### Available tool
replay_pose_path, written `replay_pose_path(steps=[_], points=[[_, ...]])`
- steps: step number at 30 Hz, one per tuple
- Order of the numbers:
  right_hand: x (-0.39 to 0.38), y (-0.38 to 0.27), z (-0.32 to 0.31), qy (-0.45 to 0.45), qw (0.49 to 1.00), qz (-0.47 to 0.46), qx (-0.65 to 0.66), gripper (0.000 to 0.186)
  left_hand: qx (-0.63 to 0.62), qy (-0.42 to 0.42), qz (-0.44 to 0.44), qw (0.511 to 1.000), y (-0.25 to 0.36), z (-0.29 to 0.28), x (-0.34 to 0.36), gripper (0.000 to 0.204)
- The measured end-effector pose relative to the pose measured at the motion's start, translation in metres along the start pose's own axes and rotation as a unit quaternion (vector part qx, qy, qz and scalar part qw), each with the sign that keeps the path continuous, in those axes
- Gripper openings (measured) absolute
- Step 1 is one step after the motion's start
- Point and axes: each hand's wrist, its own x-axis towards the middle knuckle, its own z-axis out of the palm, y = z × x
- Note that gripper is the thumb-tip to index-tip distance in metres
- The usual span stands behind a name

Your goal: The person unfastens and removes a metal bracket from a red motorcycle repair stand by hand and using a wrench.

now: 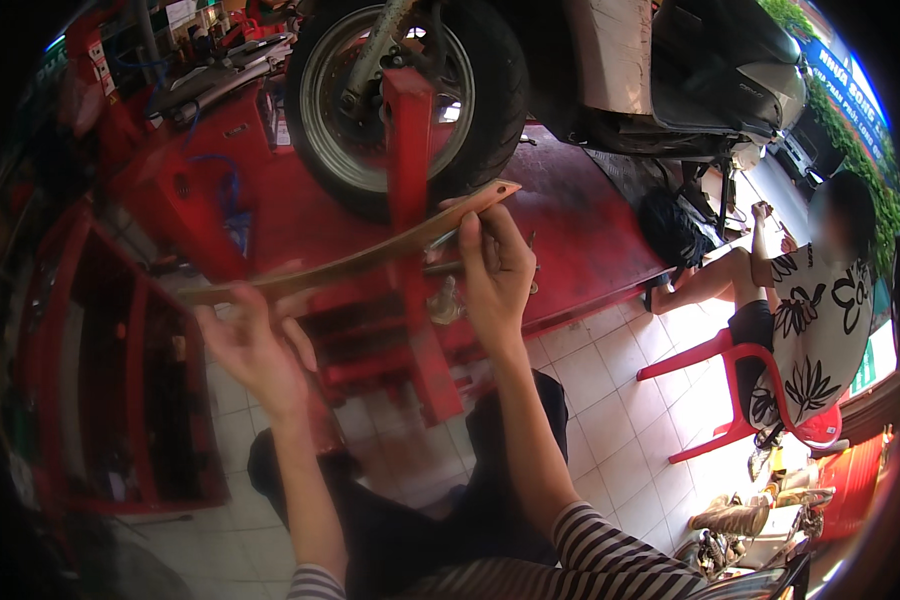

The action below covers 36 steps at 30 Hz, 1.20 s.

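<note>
A long, thin, tan flat strip (370, 258) with a hole near its pointed right end slants across the space before me, bowing slightly. My right hand (497, 270) is closed on it near that end, pinching it between thumb and fingers. At the strip's lower left end is my left hand (260, 355), loosely around it, its fingers partly smeared by motion. Just behind the strip rises a red metal post (408, 150), in front of a motorbike's front wheel (310, 110). The strip hides part of the post.
The motorbike (620, 60) stands on a red lift platform (580, 215). Left of me is a red open-shelved cabinet (135, 400). A person (815, 290) sits on a red plastic chair (705, 350) at right, near metal parts (740, 515) on the tiled floor (610, 400).
</note>
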Motion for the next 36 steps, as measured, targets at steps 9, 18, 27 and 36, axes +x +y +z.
replay_pose_path(steps=[9,18,27,36], points=[[-0.002,0.006,-0.003,0.025,0.998,0.001,0.066,0.013,0.068,0.016,0.075,0.995,-0.007,0.006,0.006,0.033],[-0.005,0.004,-0.011,0.042,0.986,0.064,0.148,0.019,0.101,-0.020,0.041,0.994,0.012,0.007,-0.001,0.025],[-0.021,-0.052,-0.021,0.045,0.983,0.146,0.106,0.023,0.051,-0.128,-0.041,0.990,0.068,-0.009,-0.006,0.026],[-0.089,-0.137,-0.072,0.074,0.979,0.190,0.032,0.024,0.035,-0.151,-0.063,0.986,0.115,-0.023,-0.103,0.029]])
